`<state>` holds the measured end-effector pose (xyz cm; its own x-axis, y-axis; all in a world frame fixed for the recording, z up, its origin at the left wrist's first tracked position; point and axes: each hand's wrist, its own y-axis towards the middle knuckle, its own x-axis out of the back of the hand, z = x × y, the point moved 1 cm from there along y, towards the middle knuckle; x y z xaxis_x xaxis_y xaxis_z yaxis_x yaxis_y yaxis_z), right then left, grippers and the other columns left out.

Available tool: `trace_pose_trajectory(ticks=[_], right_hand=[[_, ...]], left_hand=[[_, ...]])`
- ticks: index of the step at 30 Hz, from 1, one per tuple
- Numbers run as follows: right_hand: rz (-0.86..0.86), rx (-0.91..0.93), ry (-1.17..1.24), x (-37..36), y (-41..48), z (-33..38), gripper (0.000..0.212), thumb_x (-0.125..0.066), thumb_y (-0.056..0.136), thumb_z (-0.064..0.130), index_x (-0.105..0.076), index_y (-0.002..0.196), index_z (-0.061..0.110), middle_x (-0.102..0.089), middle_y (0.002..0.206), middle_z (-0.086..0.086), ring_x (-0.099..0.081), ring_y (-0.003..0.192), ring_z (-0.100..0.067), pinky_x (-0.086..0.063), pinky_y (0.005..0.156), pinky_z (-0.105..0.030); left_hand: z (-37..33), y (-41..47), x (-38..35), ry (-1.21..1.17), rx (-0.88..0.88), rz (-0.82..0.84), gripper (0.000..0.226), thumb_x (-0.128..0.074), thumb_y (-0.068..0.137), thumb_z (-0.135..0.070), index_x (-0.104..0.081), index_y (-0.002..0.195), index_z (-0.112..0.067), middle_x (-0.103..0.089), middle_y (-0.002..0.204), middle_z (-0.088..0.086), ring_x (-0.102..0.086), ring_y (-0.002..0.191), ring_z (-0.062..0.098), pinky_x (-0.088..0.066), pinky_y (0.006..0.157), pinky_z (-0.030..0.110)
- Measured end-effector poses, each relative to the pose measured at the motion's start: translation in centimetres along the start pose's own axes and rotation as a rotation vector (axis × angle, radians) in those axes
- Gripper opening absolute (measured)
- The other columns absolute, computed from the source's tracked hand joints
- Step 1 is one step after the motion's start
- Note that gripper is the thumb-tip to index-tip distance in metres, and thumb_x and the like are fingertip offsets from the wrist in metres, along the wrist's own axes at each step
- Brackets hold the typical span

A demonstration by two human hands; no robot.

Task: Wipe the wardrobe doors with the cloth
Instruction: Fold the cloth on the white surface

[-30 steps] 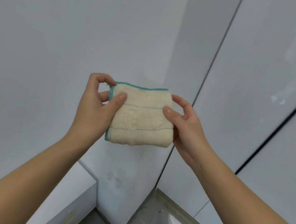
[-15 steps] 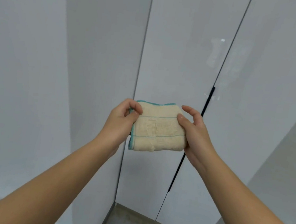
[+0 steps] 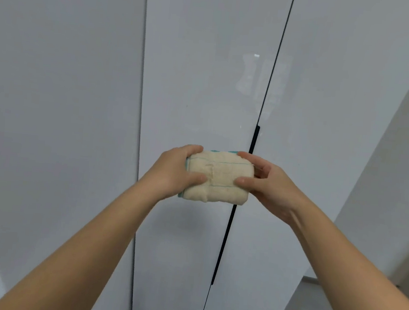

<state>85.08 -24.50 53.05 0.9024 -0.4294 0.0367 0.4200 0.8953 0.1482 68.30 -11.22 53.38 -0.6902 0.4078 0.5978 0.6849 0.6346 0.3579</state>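
Cream terry cloth [image 3: 219, 176], folded thick with a teal edge, is held in mid-air before the glossy white wardrobe doors [image 3: 206, 79]. The left hand [image 3: 174, 172] and right hand [image 3: 268, 184] each clamp one end, thumbs pressed on its near face, fingers curled over the top.

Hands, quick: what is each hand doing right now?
Left hand: closed on the left end of the folded cloth.
Right hand: closed on the cloth's right end.
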Motion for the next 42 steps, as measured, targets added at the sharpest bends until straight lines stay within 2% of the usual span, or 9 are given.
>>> trace_pose_trajectory(ticks=[3,9,14,20,26,30,34,38,42], right_hand=[[0.027,0.047,-0.225,1.1,1.1,0.1,0.06,-0.07,0.077,-0.009,-0.056,0.128,0.02,-0.065,0.12,0.0,-0.063,0.108,-0.015,-0.053,0.092,-0.03],[-0.164,0.282,-0.71,4.5,4.9,0.8,0.027,-0.064,0.08,0.009,-0.066,0.098,0.03,-0.064,0.1,0.006,-0.06,0.091,-0.012,-0.052,0.083,-0.03],[-0.098,0.215,-0.091,7.4,9.8,1.7,0.02,-0.048,0.092,0.005,-0.063,0.105,0.009,-0.067,0.103,-0.006,-0.062,0.095,-0.017,-0.05,0.081,-0.031],[-0.012,0.221,0.458,7.1,14.4,1.9,0.028,-0.055,0.093,0.012,-0.057,0.117,-0.002,-0.068,0.109,-0.016,-0.067,0.099,-0.025,-0.056,0.081,-0.033],[-0.161,0.41,0.057,7.4,16.8,3.7,0.033,-0.066,0.088,0.014,-0.059,0.121,0.012,-0.07,0.109,-0.004,-0.067,0.099,-0.014,-0.052,0.085,-0.027],[-0.444,0.832,-0.589,6.6,18.1,5.2,0.049,-0.07,0.085,0.023,-0.05,0.13,0.031,-0.053,0.128,0.012,-0.05,0.118,-0.005,-0.039,0.098,-0.018],[-0.319,1.228,-0.932,5.0,20.0,5.6,0.045,-0.069,0.085,0.019,-0.058,0.127,0.01,-0.056,0.131,-0.002,-0.049,0.121,-0.015,-0.039,0.104,-0.024],[-0.334,1.123,-0.983,2.7,22.8,5.6,0.058,-0.073,0.081,0.019,-0.05,0.133,0.008,-0.057,0.128,-0.004,-0.051,0.114,-0.013,-0.038,0.098,-0.015],[-0.421,0.923,-0.622,2.0,23.9,7.6,0.046,-0.065,0.084,0.005,-0.056,0.127,0.018,-0.065,0.111,0.013,-0.059,0.097,0.002,-0.042,0.083,-0.006]], left_hand=[[0.1,1.9,-0.3,0.094,-0.068,-0.04,0.033,-0.071,0.081,-0.02,-0.063,0.112,-0.028,-0.06,0.102,-0.007,-0.056,0.092,0.01,-0.041,0.063,0.016],[0.2,6.7,-1.7,0.163,-0.204,-0.088,0.013,-0.07,0.081,-0.032,-0.061,0.091,-0.032,-0.046,0.106,-0.012,-0.05,0.091,0.0,-0.039,0.076,0.012],[-1.6,10.8,-3.6,-0.344,-0.024,-0.128,0.02,-0.071,0.084,-0.025,-0.061,0.094,-0.01,-0.061,0.08,-0.003,-0.057,0.067,0.006,-0.046,0.06,0.018],[-2.8,14.8,-5.0,-0.594,0.085,-0.351,0.032,-0.071,0.084,-0.026,-0.064,0.099,0.0,-0.07,0.099,0.017,-0.068,0.091,0.031,-0.054,0.082,0.044],[-3.0,17.8,-2.5,-0.604,0.065,-0.355,0.023,-0.068,0.087,-0.024,-0.068,0.097,-0.004,-0.072,0.095,0.014,-0.069,0.078,0.021,-0.057,0.075,0.04],[-3.7,20.1,-0.1,-0.68,0.095,-0.397,0.027,-0.071,0.084,-0.024,-0.066,0.092,0.001,-0.07,0.083,0.014,-0.067,0.057,0.016,-0.054,0.052,0.024],[-4.2,22.8,2.6,-0.576,0.155,-0.372,0.021,-0.07,0.083,-0.032,-0.06,0.082,-0.014,-0.068,0.071,0.003,-0.064,0.048,0.009,-0.043,0.047,0.018],[-4.2,25.1,5.0,-0.577,0.216,-0.251,0.024,-0.066,0.084,-0.035,-0.066,0.09,-0.012,-0.068,0.062,0.0,-0.066,0.051,0.01,-0.039,0.045,0.016],[-4.0,26.3,7.0,-0.737,0.152,-0.075,0.024,-0.04,0.095,-0.025,-0.059,0.096,-0.011,-0.073,0.076,0.007,-0.062,0.054,0.013,-0.039,0.043,0.015]])
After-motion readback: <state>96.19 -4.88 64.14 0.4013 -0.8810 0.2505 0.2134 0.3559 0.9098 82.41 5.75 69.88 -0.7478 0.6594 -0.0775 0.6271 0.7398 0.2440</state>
